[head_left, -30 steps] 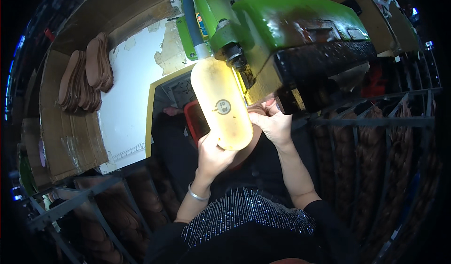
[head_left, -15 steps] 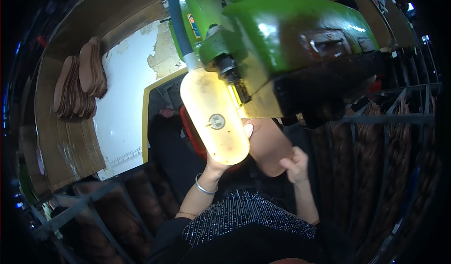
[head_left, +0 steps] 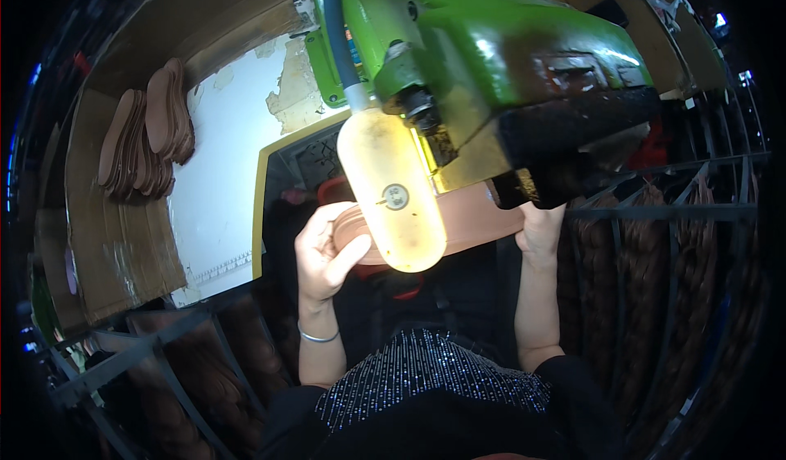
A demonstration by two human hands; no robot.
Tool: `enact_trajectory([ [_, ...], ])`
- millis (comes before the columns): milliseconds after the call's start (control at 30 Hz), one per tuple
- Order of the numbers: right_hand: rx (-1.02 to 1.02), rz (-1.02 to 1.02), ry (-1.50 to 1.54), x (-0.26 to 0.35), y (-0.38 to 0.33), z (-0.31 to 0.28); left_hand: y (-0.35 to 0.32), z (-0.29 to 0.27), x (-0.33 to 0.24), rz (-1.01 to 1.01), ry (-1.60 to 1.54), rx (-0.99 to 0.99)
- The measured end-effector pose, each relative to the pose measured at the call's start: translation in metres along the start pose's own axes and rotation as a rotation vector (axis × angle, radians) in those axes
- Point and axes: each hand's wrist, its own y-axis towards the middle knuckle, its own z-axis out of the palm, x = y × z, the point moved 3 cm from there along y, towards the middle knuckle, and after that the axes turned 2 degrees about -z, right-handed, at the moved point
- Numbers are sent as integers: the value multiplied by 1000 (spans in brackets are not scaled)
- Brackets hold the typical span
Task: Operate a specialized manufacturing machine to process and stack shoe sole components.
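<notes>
I am reaching both forearms up from the lower edge, under the green machine [head_left: 491, 58]. My left hand [head_left: 323, 251] is curling its fingers and thumb around the left end of a brown shoe sole [head_left: 467, 226], grip clamped on it. My right hand [head_left: 540, 231] is supporting the sole's right end beneath the machine; I cannot tell its grip. The sole is lying level behind the yellowish translucent guard [head_left: 393, 190].

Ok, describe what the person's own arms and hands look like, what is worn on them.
Both forearms are bare. The left hand has no glove, with a thin silver bangle round the wrist. The right hand is also ungloved. Dark sleeves begin near the elbows, and the dark top carries rows of small sparkling beads.
</notes>
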Motion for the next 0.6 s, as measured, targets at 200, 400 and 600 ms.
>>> enact_trajectory([
  [200, 146, -48, 80, -9, -7, 51, -39, -53, 15, -152, 146, -23],
  [400, 270, -9, 61, -17, -9, 83, -82, -58, 56, -359, 145, 17],
  [600, 27, 129, -231, -57, -44, 57, -100, -33, 85, -420, 211, -45],
])
